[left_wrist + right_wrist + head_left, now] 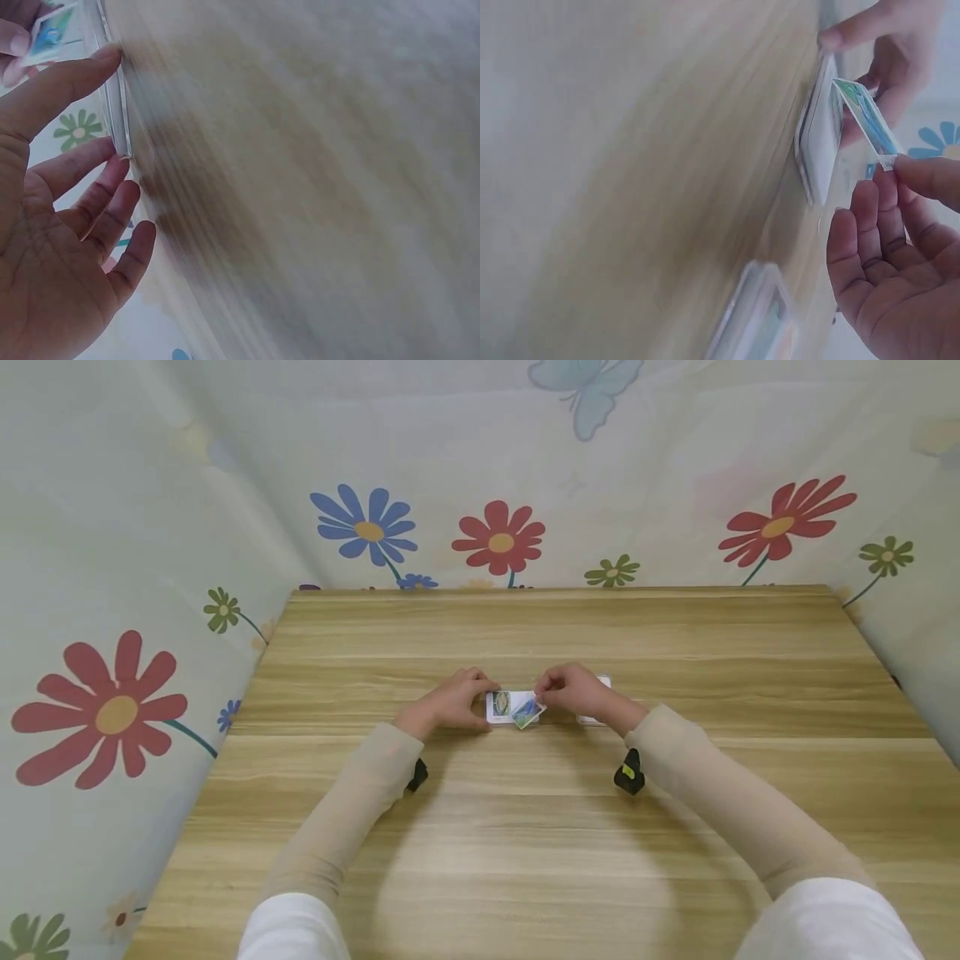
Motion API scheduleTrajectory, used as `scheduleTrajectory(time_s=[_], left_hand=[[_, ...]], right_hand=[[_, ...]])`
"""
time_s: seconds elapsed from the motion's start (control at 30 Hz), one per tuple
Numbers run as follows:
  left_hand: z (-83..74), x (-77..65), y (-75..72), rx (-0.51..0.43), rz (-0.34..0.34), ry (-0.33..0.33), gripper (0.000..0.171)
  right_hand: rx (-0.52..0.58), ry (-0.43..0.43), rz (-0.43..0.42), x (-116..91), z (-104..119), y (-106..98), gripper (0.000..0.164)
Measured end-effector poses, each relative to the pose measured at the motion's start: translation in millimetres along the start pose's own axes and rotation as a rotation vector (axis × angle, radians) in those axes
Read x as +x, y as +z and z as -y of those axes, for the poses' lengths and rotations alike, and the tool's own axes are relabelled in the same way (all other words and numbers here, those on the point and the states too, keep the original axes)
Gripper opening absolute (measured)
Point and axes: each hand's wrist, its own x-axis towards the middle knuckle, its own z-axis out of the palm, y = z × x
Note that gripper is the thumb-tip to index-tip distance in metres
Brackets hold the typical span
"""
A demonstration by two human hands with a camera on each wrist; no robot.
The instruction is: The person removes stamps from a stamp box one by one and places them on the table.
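My left hand [452, 700] holds a flat white stack of cards [823, 146] on the table, thumb on the near edge and fingers at the far edge. A picture in a dark frame shows on the left part of its top. Above its right part, my right hand [576, 687] pinches a small picture card [528, 712] in blue and green with a white border. The small card is tilted, and one corner comes close to the stack; whether it touches, I cannot tell. The right hand's other fingers are loosely bent.
A second flat white stack [739, 326] lies to the right, partly under the right hand and wrist. The wood-grain table [510, 843] meets a flower-printed cloth [652, 485] at its back and left edges. Black devices [630, 772] sit at both wrists.
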Motion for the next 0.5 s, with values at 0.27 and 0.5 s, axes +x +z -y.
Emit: scheduleTrajectory(time_s=[0.27, 0.5], left_hand=[[8.9, 3.9, 6.9, -0.025, -0.029, 0.039, 0.068], [3.5, 1.2, 5.3, -0.029, -0.017, -0.006, 0.067]], right_hand=[[0.213, 0.15, -0.013, -20, 2, 11, 0.014], [0.395, 0.223, 0.013, -34, 3, 22, 0.012]])
